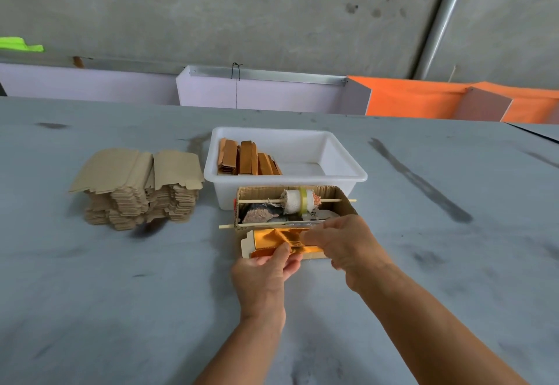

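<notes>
Right in front of you, just near of the cardboard box (344, 200), your two hands hold the gold carton (272, 239) low over the grey table (121, 294). The carton's far edge lies close against the box's front wall, right under the lower wooden stick (239, 225) that pokes out to the left past the box's corner. A second stick (257, 201) runs through the box higher up and carries a cloth-wrapped roller (298, 201). The white tub (341, 170) stands touching the back of the box, with folded gold pieces (246, 158) standing on edge in its left half. To your left, well apart from the carton, sits the stack of flat brown blanks (136, 191). Open tabletop stretches wide on your right and toward your body, and the table's far edge runs behind the tub. Your left hand (266, 269) pinches the carton's near edge, thumb on top of the foil and fingers curled beneath. Your right hand (341, 245) grips the carton's right part, fingers bent over it and hiding that end, so the carton's white flap shows only at the left.
</notes>
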`<state>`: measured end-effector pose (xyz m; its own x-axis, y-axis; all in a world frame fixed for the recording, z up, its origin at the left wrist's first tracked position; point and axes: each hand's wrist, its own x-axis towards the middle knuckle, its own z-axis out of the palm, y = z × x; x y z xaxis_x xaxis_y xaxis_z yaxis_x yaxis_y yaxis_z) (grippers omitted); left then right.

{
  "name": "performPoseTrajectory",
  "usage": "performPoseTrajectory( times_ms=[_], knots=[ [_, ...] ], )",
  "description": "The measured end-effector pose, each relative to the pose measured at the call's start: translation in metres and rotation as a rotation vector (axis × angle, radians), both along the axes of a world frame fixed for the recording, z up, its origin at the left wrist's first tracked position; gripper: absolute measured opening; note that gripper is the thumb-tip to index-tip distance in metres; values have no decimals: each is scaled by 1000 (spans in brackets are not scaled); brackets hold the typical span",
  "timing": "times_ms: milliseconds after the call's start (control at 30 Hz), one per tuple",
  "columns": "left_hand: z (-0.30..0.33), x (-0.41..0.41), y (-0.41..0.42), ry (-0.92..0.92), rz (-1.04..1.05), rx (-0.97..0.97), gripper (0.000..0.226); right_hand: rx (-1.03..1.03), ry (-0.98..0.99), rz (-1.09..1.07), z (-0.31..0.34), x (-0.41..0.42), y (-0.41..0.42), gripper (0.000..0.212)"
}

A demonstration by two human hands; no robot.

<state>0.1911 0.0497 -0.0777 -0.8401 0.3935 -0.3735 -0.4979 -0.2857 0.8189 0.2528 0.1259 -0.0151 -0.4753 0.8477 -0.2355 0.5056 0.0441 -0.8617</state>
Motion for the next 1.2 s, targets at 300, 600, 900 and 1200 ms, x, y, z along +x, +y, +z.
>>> performPoseTrajectory(
  times_ms=[300, 600, 900, 1200],
  knots=[
    [-6, 2, 0, 43, -12, 12, 10, 161, 35, -41, 5, 8, 7, 18],
    [-13, 1, 1, 100, -19, 36, 10, 311, -308, 108, 34, -12, 39, 16],
    [-18, -2, 2, 113, -36, 20, 8, 260, -598, 283, 43, -37, 48, 26],
    [-14, -1, 1, 111, -39, 40, 15, 152, -667, 312, 40, -47, 50, 33]
  ],
)
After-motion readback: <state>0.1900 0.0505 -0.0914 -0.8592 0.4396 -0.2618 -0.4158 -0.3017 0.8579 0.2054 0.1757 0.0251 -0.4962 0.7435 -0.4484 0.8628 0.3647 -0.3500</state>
